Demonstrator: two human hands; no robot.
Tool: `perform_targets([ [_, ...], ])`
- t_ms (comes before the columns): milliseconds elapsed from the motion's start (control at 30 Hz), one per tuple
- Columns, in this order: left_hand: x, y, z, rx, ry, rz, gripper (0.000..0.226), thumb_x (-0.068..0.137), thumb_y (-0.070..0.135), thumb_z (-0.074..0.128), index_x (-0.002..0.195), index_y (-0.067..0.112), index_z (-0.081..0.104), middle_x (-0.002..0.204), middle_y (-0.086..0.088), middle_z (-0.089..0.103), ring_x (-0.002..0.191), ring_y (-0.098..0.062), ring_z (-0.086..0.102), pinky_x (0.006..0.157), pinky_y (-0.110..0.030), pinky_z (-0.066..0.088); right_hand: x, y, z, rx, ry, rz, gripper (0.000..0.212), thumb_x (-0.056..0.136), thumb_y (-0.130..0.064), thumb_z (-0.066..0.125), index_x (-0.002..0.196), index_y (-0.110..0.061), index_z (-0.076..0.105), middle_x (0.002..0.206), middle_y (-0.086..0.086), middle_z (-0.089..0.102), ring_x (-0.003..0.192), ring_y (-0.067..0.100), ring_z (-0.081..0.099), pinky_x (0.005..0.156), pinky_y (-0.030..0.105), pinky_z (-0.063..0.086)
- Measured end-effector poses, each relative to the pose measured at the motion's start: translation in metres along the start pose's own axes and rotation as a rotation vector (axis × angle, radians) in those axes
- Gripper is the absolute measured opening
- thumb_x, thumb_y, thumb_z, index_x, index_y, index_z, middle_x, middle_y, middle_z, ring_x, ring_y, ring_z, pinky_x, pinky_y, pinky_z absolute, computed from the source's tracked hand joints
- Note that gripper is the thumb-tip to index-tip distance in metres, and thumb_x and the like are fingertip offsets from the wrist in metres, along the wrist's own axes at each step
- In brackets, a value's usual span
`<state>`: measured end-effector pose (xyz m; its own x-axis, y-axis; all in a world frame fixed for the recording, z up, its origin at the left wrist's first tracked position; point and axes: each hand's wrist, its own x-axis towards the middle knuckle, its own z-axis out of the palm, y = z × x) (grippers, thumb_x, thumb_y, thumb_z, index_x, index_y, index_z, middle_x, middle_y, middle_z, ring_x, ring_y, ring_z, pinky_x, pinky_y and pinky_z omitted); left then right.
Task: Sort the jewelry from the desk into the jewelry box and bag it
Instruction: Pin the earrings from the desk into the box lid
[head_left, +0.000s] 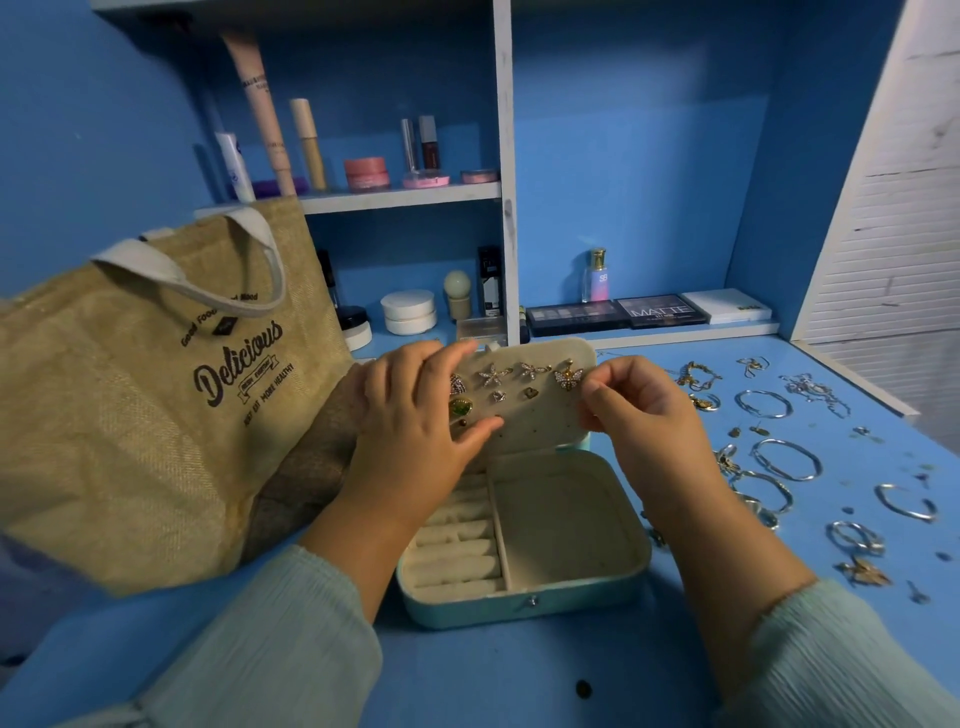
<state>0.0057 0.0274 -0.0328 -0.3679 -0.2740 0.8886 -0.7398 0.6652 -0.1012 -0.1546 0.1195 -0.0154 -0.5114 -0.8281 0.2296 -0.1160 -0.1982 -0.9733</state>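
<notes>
While open, cream-lined jewelry box (524, 587); studded lid (535, 410)

Pale teal jewelry box (524, 605) w/ cream lining is seen below the hands; tan jute bag (156, 395) w/ dark lettering, white handles, left of left hand (415, 415). Desk (493, 670) painted blue; silver hoops (787, 460) right of right hand (644, 410).

bag (130, 415): rough jute | jewelry box (519, 605) lining: matt velvet | hoops (787, 460): shiny metal

I see the blue counter (519, 670) carrying an open jewelry box (524, 597) at center, a burlap bag (130, 415) left, loose jewelry (784, 460) right.
</notes>
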Motion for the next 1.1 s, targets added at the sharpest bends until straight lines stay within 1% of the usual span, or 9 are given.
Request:
perform_targets([
  [167,-0.005,-0.001,-0.003,-0.037,0.025,0.010,0.066,0.061,0.050,0.071,0.114,0.021,0.045,0.107,-0.004,0.034,0.095,-0.024,0.037,0.087,-0.033,0.026,-0.007,-0.012,-0.007,-0.027,0.006,0.003,0.019,0.091,-0.006,0.051,0.075,-0.015,0.054,0.067,-0.001,0.059,0.062,0.008,0.057,0.063,0.023,0.046],
  [300,-0.007,0.005,-0.013,0.025,0.091,0.031,0.061,0.059,0.050,0.071,0.105,0.019,0.047,0.107,-0.007,0.031,0.095,-0.027,0.034,0.083,-0.045,0.041,-0.012,-0.023,-0.018,-0.191,-0.053,0.040,0.013,0.091,-0.012,0.052,0.079,-0.014,0.057,0.063,-0.005,0.062,0.049,-0.005,0.054,0.058,0.020,0.042],
  [367,-0.008,0.006,-0.015,0.040,0.095,0.041,0.060,0.059,0.049,0.072,0.103,0.018,0.046,0.109,-0.008,0.031,0.096,-0.028,0.034,0.083,-0.051,0.043,-0.013,-0.028,-0.023,-0.234,-0.085,0.067,0.015,0.091,-0.012,0.051,0.078,-0.014,0.057,0.070,-0.002,0.065,0.056,-0.002,0.059,0.062,0.025,0.046],
  [467,-0.010,0.004,-0.013,0.063,0.092,0.052,0.060,0.058,0.049,0.074,0.100,0.017,0.045,0.110,-0.008,0.031,0.098,-0.029,0.036,0.085,-0.055,0.041,-0.015,-0.035,-0.030,-0.245,-0.147,0.100,0.018,0.090,-0.012,0.051,0.073,-0.016,0.056,0.083,0.005,0.069,0.071,0.012,0.065,0.067,0.032,0.046],
  [633,-0.013,0.004,-0.009,0.042,0.131,0.049,0.061,0.057,0.046,0.082,0.097,0.019,0.045,0.111,-0.008,0.033,0.099,-0.029,0.037,0.091,-0.051,0.034,-0.001,-0.050,-0.035,-0.406,-0.206,0.112,0.015,0.087,-0.012,0.054,0.073,-0.015,0.060,0.084,0.004,0.070,0.071,0.015,0.059,0.058,0.029,0.036],
  [767,-0.013,0.004,-0.008,-0.012,0.164,0.059,0.043,0.071,0.047,0.067,0.096,0.020,0.044,0.110,-0.007,0.033,0.098,-0.028,0.038,0.091,-0.048,0.028,0.017,-0.069,-0.021,-0.677,-0.327,0.012,0.014,0.087,-0.018,0.055,0.078,-0.015,0.065,0.079,-0.001,0.069,0.059,0.011,0.051,0.045,0.016,0.038],
  [867,-0.013,0.004,-0.009,-0.039,0.151,0.054,0.037,0.075,0.049,0.057,0.095,0.020,0.043,0.111,-0.007,0.033,0.098,-0.028,0.037,0.091,-0.046,0.027,0.032,-0.076,-0.004,-0.852,-0.482,-0.032,0.014,0.084,-0.018,0.057,0.076,-0.020,0.068,0.072,-0.006,0.068,0.059,0.010,0.053,0.058,0.020,0.046],
  [967,-0.014,0.004,-0.010,-0.054,0.127,0.053,0.035,0.078,0.049,0.054,0.095,0.021,0.043,0.111,-0.007,0.033,0.099,-0.027,0.037,0.093,-0.045,0.026,0.047,-0.074,0.015,-0.970,-0.629,-0.012,0.019,0.084,-0.013,0.059,0.071,-0.023,0.069,0.063,-0.011,0.064,0.057,0.006,0.055,0.061,0.018,0.046],
  [1100,-0.013,0.005,-0.009,-0.058,0.134,0.043,0.034,0.078,0.050,0.055,0.093,0.021,0.042,0.111,-0.007,0.032,0.100,-0.025,0.036,0.092,-0.045,0.028,0.058,-0.068,0.032,-1.083,-0.787,-0.007,0.020,0.085,-0.016,0.061,0.070,-0.028,0.066,0.068,-0.015,0.062,0.065,0.005,0.054,0.071,0.022,0.047],
])
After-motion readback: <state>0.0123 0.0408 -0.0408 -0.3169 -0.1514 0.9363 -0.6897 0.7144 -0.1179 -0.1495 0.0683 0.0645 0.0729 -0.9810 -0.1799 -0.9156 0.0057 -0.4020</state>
